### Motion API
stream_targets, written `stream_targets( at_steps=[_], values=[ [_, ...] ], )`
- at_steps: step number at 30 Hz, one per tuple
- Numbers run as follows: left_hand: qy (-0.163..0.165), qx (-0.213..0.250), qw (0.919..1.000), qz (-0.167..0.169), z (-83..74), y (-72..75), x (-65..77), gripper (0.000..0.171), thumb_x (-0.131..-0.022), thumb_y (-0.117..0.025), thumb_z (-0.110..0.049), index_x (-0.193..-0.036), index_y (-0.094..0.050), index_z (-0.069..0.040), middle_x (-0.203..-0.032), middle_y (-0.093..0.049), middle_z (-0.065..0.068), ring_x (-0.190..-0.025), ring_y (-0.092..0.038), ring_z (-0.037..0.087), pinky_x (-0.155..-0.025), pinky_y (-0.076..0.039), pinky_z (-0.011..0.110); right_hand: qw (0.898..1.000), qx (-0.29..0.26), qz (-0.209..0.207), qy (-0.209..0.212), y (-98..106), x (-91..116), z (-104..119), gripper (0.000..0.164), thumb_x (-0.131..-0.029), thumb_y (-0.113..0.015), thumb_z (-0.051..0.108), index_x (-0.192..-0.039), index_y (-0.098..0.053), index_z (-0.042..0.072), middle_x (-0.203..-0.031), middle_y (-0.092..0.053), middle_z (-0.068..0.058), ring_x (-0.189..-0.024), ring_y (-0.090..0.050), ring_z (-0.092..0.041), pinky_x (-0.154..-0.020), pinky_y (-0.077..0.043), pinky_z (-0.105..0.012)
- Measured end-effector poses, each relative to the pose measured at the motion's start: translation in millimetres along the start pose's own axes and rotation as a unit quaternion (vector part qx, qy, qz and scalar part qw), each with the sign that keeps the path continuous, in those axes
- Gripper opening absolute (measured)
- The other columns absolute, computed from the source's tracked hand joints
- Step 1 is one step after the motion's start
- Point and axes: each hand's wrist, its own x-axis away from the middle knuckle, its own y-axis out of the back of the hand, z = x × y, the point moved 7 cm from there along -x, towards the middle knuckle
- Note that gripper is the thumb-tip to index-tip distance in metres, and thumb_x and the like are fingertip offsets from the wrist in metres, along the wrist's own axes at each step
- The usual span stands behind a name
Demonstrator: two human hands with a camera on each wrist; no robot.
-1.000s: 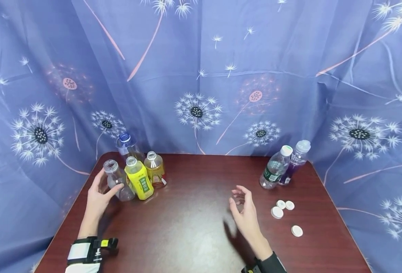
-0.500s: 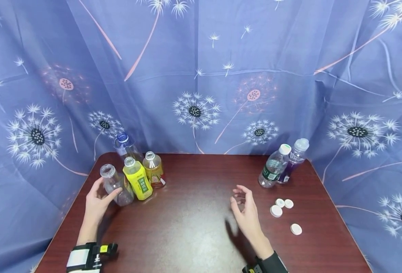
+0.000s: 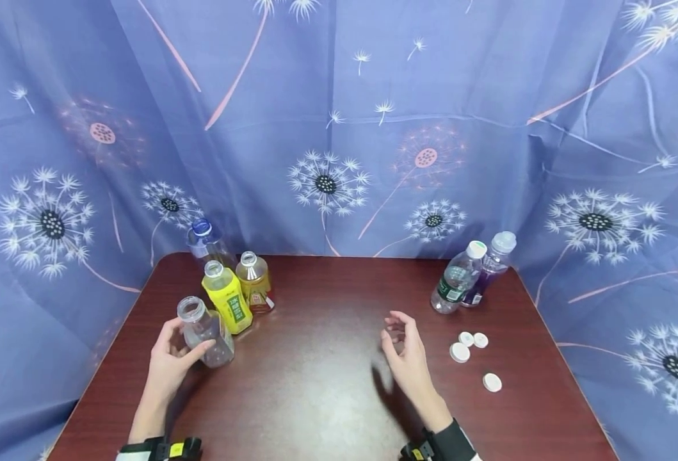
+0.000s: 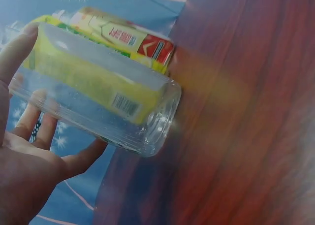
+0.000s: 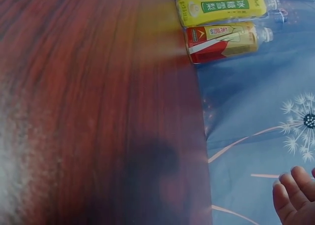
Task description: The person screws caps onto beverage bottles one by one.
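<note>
In the head view my left hand holds a clear, wide-mouthed, capless plastic bottle between thumb and fingers. Its neck leans slightly to the left. Seen from the left wrist, the bottle looks empty, and the thumb lies along one side with the fingers on the other. Close behind it stands a capless yellow-labelled bottle. Over the middle right of the table, my right hand hovers with loosely bent fingers and holds nothing. Part of that hand shows at the corner of the right wrist view.
A gold-and-red-labelled bottle and a blue-necked bottle stand at the back left. A green-labelled bottle and a purple bottle stand at the back right. Several white caps lie before them. Blue curtain surrounds the table.
My left hand has drawn the clear bottle nearer and slightly right, from beside the yellow bottle to in front of it. The right hand keeps its pose; the head view has shifted a little.
</note>
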Motion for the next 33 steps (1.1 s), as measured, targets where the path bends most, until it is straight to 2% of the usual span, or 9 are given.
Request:
stream_targets(
  at_steps=[6, 12, 17, 23, 29, 33],
  values=[
    [-0.034, 0.035, 0.9988, 0.002, -8.2, -9.7, 8.1, 0.065, -0.075, -0.079, 0.024, -0.132, -0.054, 0.005, -0.119, -0.064, -0.014, -0.11, -0.061, 0.001, -0.084, -0.055, 0.011, 1.0, 0.004, -0.005, 0.007, -0.6, 0.6, 2.1, 0.038, -0.089, -0.066, -0.016, -0.126, -0.057, -0.016, -0.108, -0.066, -0.026, -0.088, -0.064, -0.03, -0.069, -0.06, -0.037],
    [-0.056, 0.039, 0.9974, 0.025, -12.1, -28.0, 10.5, 0.064, -0.074, -0.079, 0.024, -0.13, -0.053, 0.008, -0.118, -0.066, -0.016, -0.109, -0.063, 0.0, -0.083, -0.057, 0.013, 1.0, 0.017, -0.016, 0.003, 4.6, -0.5, 5.3, 0.036, -0.087, -0.067, -0.018, -0.122, -0.06, -0.015, -0.104, -0.065, -0.021, -0.082, -0.062, -0.023, -0.064, -0.058, -0.029],
    [-0.058, 0.043, 0.9967, 0.038, -12.7, -45.8, 13.0, 0.063, -0.074, -0.081, 0.022, -0.129, -0.054, 0.008, -0.118, -0.065, -0.016, -0.108, -0.064, 0.001, -0.083, -0.057, 0.013, 0.999, 0.028, -0.017, -0.004, 2.4, 2.9, -15.3, 0.037, -0.088, -0.067, -0.018, -0.124, -0.06, -0.015, -0.105, -0.065, -0.021, -0.082, -0.062, -0.025, -0.062, -0.056, -0.025],
    [-0.073, 0.064, 0.994, 0.051, -17.6, -67.9, 12.0, 0.063, -0.072, -0.081, 0.023, -0.127, -0.054, 0.009, -0.117, -0.064, -0.013, -0.104, -0.063, 0.002, -0.085, -0.056, 0.014, 0.999, 0.03, -0.01, -0.021, 1.8, 8.3, -44.3, 0.038, -0.091, -0.069, -0.011, -0.128, -0.062, -0.004, -0.111, -0.066, -0.019, -0.087, -0.062, -0.022, -0.066, -0.057, -0.024],
    [-0.074, 0.069, 0.9908, 0.09, -21.3, -96.5, 9.4, 0.063, -0.075, -0.083, 0.018, -0.13, -0.055, 0.005, -0.12, -0.063, -0.013, -0.106, -0.064, 0.002, -0.089, -0.056, 0.016, 0.999, 0.03, -0.002, -0.025, 5.3, 10.1, -50.8, 0.034, -0.094, -0.069, -0.004, -0.127, -0.062, 0.0, -0.112, -0.066, -0.016, -0.087, -0.059, -0.014, -0.067, -0.055, -0.023],
    [-0.069, 0.062, 0.9897, 0.109, -21.1, -118.0, 9.0, 0.063, -0.077, -0.086, 0.011, -0.132, -0.056, 0.0, -0.121, -0.062, -0.012, -0.109, -0.063, 0.004, -0.091, -0.057, 0.024, 0.999, 0.04, 0.001, -0.031, 6.6, 11.7, -52.9, 0.033, -0.094, -0.068, -0.003, -0.126, -0.062, -0.001, -0.11, -0.066, -0.018, -0.084, -0.059, -0.013, -0.066, -0.054, -0.021]
  ],
)
